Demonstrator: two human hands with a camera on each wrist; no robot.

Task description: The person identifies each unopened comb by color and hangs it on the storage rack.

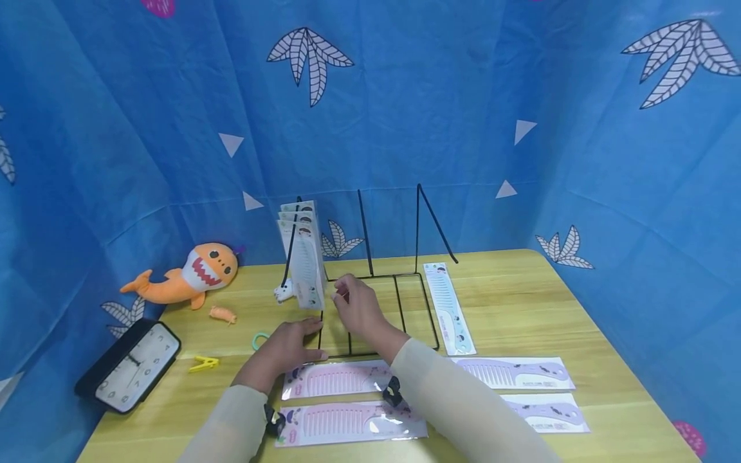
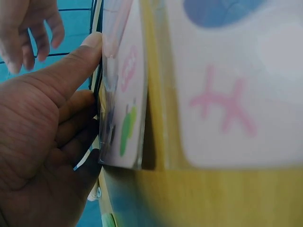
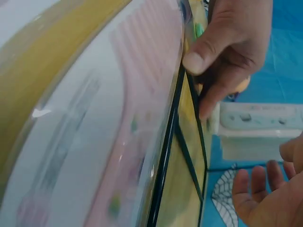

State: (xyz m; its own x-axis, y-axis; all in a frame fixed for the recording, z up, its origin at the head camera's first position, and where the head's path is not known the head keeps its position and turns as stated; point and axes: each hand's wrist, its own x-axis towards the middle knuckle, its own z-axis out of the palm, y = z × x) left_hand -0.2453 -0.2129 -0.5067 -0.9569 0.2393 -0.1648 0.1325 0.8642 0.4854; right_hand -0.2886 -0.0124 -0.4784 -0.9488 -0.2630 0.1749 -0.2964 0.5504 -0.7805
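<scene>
Steadying the wire rack (image 1: 376, 315) with my left hand (image 1: 286, 350) – fingers pressed flat at its near-left corner – I hold my right hand (image 1: 356, 305) relaxed, empty, beside the packaged combs (image 1: 302, 254) standing upright in the rack's left slot on the counter (image 1: 521, 308).

The wire rack (image 1: 376, 308) has free middle and right slots; upright packaged combs (image 1: 302, 254) block its left slot, and flat pink combs (image 1: 338, 379) crowd the surface's near edge.
</scene>
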